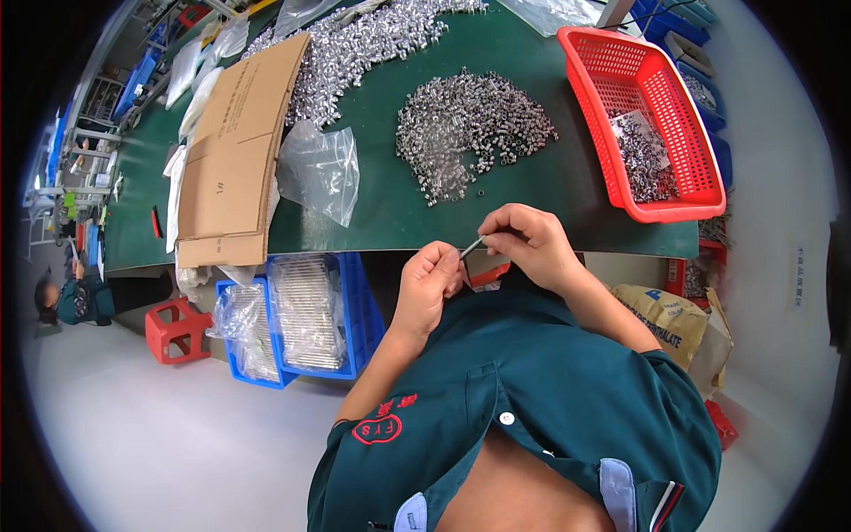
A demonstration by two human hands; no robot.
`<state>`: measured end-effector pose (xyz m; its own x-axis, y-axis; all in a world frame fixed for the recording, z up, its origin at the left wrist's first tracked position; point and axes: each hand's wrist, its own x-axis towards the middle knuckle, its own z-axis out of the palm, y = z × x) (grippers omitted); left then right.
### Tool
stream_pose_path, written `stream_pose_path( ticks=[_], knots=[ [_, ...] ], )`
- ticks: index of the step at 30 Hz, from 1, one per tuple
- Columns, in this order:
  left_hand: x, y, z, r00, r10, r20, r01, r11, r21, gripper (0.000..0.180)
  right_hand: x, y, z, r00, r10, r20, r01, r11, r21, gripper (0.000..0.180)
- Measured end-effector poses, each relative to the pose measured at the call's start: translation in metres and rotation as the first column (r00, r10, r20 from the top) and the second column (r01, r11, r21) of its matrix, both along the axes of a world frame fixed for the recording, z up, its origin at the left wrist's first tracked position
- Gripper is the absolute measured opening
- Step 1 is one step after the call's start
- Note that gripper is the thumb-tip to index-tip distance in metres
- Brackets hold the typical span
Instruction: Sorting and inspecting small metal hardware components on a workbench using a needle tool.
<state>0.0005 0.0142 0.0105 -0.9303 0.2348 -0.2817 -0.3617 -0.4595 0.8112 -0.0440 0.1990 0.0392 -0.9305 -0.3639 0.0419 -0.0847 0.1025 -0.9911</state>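
Note:
A thin, grey, pencil-like rod [472, 247] spans the gap between my two hands, just off the table's front edge. My left hand [426, 288] is closed around its lower end. The fingers and thumb of my right hand [530, 243] pinch the upper end. Whether a small part sits on the rod under my fingertips is hidden. Beyond my hands, a loose pile of small, shiny metal sleeves [479, 124] lies on the green table [381, 222]. One single sleeve [480, 192] rests apart from it, at the near side.
To the right stands a red perforated basket [678, 213] with more metal pieces inside. A cardboard sheet [232, 151] and a clear plastic bag [321, 170] lie left, before a larger metal heap [363, 53]. Blue crates [358, 310] and a red stool [177, 331] stand below left.

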Motion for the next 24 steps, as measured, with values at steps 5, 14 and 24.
stream_pose_path(
  ticks=[5,14,24],
  knots=[
    [-0.001,0.004,0.006,0.996,-0.003,-0.086,-0.010,0.988,-0.151,0.021,-0.002,0.004,0.009,0.981,-0.005,-0.192,0.028,0.992,0.119,0.007],
    [-0.004,0.014,0.022,0.972,0.003,-0.236,-0.066,0.964,-0.259,0.021,0.001,0.012,0.018,0.981,-0.040,-0.187,0.047,0.998,0.032,0.010],
    [-0.019,0.016,0.029,0.969,-0.245,0.033,0.231,0.945,0.232,0.023,-0.001,0.024,0.026,0.987,0.003,-0.158,-0.012,0.998,-0.054,0.015]
  ],
)
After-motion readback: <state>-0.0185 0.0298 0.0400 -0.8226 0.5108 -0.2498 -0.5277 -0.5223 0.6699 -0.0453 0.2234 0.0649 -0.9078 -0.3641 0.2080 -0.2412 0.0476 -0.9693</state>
